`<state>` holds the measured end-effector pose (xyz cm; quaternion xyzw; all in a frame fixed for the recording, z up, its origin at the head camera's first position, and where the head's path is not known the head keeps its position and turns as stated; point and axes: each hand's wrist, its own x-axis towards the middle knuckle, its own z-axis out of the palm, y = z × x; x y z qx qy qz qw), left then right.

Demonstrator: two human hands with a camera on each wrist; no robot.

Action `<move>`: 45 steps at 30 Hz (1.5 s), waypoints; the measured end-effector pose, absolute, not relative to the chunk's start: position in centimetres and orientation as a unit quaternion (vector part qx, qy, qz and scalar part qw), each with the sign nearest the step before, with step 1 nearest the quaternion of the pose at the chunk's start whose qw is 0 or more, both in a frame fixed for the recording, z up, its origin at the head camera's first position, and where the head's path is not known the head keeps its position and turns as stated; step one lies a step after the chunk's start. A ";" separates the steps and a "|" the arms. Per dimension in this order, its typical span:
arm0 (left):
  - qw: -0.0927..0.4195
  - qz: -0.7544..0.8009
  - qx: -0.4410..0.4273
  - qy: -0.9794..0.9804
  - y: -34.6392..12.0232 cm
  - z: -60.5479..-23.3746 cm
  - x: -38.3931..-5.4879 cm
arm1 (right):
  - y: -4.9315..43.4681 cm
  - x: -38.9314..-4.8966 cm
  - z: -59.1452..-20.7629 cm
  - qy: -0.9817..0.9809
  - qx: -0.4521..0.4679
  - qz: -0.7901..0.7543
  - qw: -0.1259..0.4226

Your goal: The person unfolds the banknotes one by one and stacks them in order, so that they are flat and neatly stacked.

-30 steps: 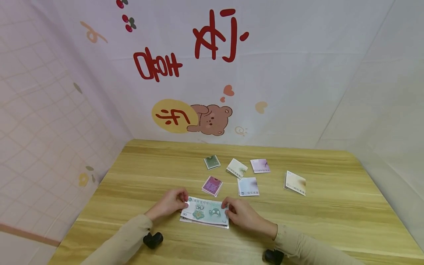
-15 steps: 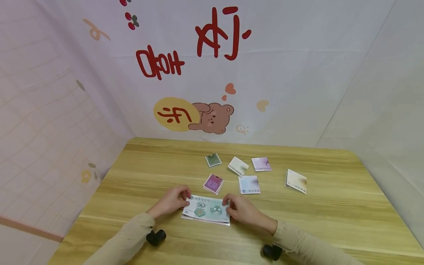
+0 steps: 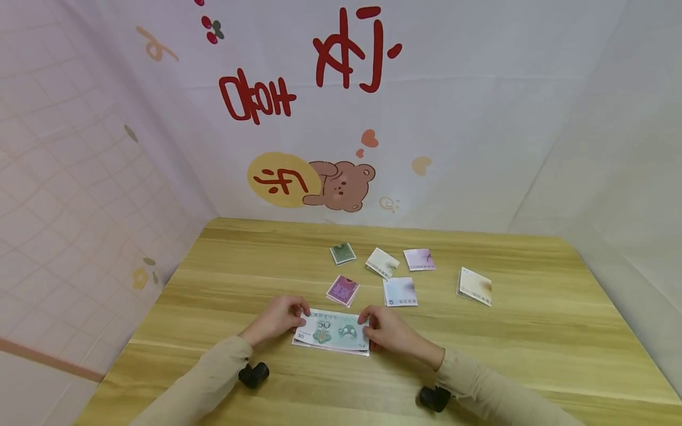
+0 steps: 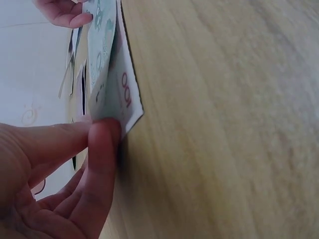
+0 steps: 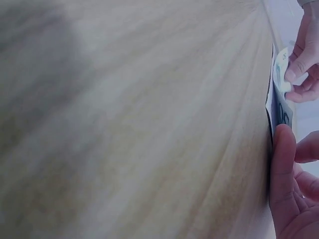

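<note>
A green 50 banknote (image 3: 334, 330) lies flat and wide near the front middle of the table. My left hand (image 3: 278, 319) pinches its left end between thumb and fingers. At the opposite end, my right hand (image 3: 393, 332) pinches it near the corner. Under it lies a second banknote marked 100 (image 4: 126, 92), whose edge shows along the near side. The left wrist view has the green note's edge lifted apart from the lower one. How much of the lower note each hand grips is hidden.
Beyond the hands lie several folded notes: magenta (image 3: 343, 290), dark green (image 3: 343, 253), pale green (image 3: 382, 262), purple (image 3: 419, 260), blue (image 3: 401, 292) and tan (image 3: 475, 286). A printed cloth (image 3: 453, 130) hangs behind the wooden table (image 3: 533, 331).
Both hands keep their hold on the ends of the green banknote, which has hardly moved on the table. The head view has shifted slightly.
</note>
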<state>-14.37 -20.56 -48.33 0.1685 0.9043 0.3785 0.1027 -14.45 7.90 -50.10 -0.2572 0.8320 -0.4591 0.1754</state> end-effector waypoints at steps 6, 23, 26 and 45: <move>0.096 0.368 0.168 0.910 -20.7 -48.1 -14.6 | 8.3 -14.7 -50.0 0.826 -0.261 -0.466 0.179; 0.122 0.455 0.111 0.875 -20.0 -47.2 -15.5 | 12.3 -15.2 -48.8 0.778 -0.279 -0.508 0.242; 0.113 0.468 0.107 0.870 -19.0 -47.1 -15.7 | 13.7 -15.3 -48.6 0.778 -0.263 -0.518 0.240; 0.115 0.556 0.149 0.809 -11.7 -48.3 -17.2 | 22.1 -15.8 -47.9 0.835 -0.170 -0.515 0.096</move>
